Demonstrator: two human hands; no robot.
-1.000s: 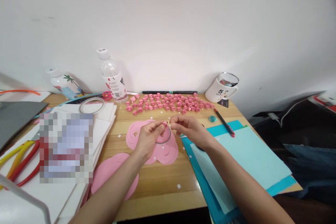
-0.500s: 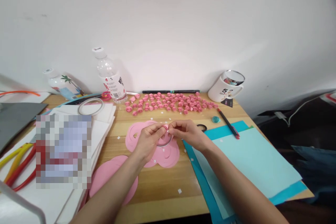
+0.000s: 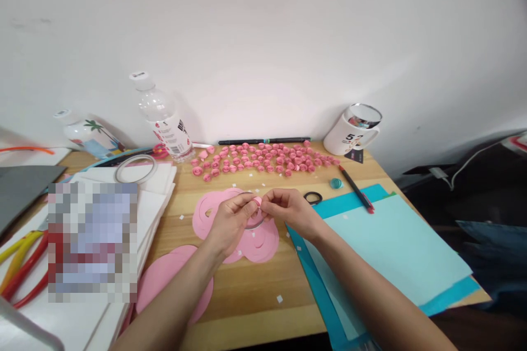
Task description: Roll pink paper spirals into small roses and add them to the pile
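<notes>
My left hand [image 3: 230,222] and my right hand [image 3: 288,209] meet over the middle of the wooden desk [image 3: 247,285]. Both pinch a small pink rolled paper piece [image 3: 257,201] between their fingertips. A tape roll [image 3: 254,222] hangs round my left hand's fingers. Under the hands lie pink paper discs [image 3: 263,241] cut in spirals. Another pink disc [image 3: 173,279] lies nearer me on the left. Several finished pink paper rolls [image 3: 263,158] are spread along the back of the desk.
Two plastic bottles [image 3: 162,118] and a white mug [image 3: 349,131] stand by the wall. A black pen [image 3: 263,141] lies behind the rolls, a red pen [image 3: 356,189] and a small black ring [image 3: 313,197] to the right. Blue paper sheets [image 3: 391,247] lie right, white sheets [image 3: 156,197] with a tape ring [image 3: 135,169] left.
My right hand has moved left and closed onto the pink roll held by my left hand. The view has shifted slightly.
</notes>
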